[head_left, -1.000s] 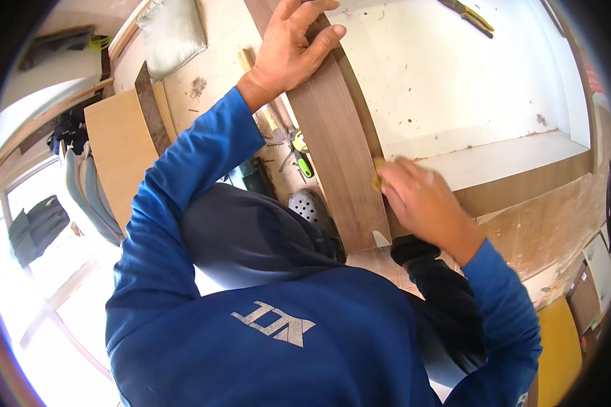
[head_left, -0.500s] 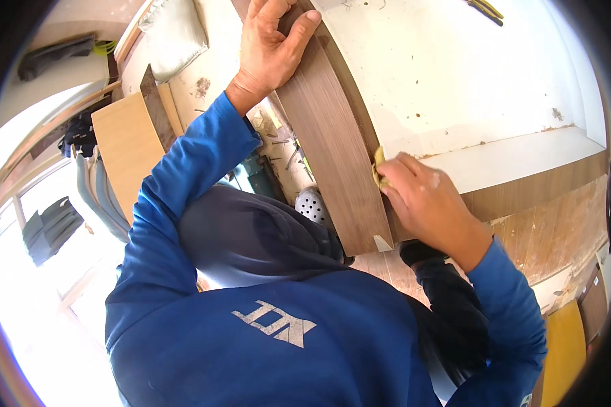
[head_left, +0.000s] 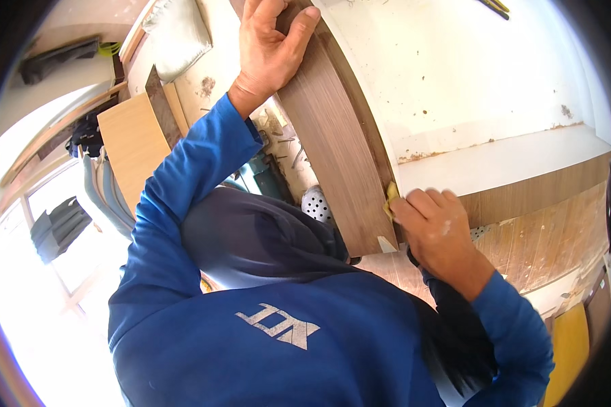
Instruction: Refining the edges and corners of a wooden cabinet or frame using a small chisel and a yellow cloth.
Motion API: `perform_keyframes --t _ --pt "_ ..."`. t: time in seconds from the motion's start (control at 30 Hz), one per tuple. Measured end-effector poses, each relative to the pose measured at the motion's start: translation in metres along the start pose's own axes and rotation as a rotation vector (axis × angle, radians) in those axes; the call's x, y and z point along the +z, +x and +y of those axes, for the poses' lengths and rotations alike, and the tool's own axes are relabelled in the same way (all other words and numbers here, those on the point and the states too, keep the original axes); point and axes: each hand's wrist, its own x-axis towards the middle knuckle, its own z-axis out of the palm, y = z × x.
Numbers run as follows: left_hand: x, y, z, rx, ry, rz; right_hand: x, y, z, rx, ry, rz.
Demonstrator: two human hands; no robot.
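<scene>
A long brown wood-grain board point(head_left: 329, 129) runs from the top of the view down toward my body, with a small pale chipped patch at its near corner. My left hand point(head_left: 268, 57) lies on the board's far part, thumb spread, fingertips partly cut off by the upper edge. My right hand point(head_left: 438, 227) is closed on a small folded yellow piece point(head_left: 391, 197), pressed against the board's right edge near its near end. Whether the piece is sandpaper or cloth I cannot tell. Right of the board, a white panel point(head_left: 468, 88) is speckled with dirt.
A yellow-handled tool point(head_left: 495, 8) lies on the white panel's far side. Left of the board are a blue-green power tool point(head_left: 268, 180), debris and a white perforated clog point(head_left: 316, 205). A light wooden panel point(head_left: 132, 146) and a pale cushion-like bag point(head_left: 176, 41) stand farther left.
My right hand has slid toward me along the board's right edge with the yellow piece. My left hand stays in place on the board.
</scene>
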Motion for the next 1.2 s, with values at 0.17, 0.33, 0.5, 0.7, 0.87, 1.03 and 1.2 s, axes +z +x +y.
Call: perform_keyframes --t 0.17,0.33,0.5,0.7,0.87,1.03,1.2 --pt "0.016 0.004 -0.002 0.059 -0.011 -0.009 0.011 0.089 0.030 0.087 -0.075 0.276" --pt "0.014 -0.001 -0.007 0.039 0.022 0.027 0.004 0.069 0.034 0.032 -0.018 0.210" --pt "0.001 0.001 0.009 -0.047 -0.013 0.011 -0.007 0.017 0.012 -0.117 -0.106 0.025" --pt "0.021 0.003 -0.002 0.119 0.043 -0.007 0.010 0.107 0.056 0.011 0.053 0.257" --pt "0.016 -0.009 -0.021 -0.081 -0.275 0.044 0.003 0.052 0.032 0.007 -0.011 0.078" --pt "0.009 -0.004 -0.021 0.063 0.043 0.109 -0.004 0.023 0.022 -0.056 0.007 0.024" --pt "0.014 -0.006 -0.016 0.062 0.011 0.120 0.004 0.128 0.058 0.010 0.051 0.255"
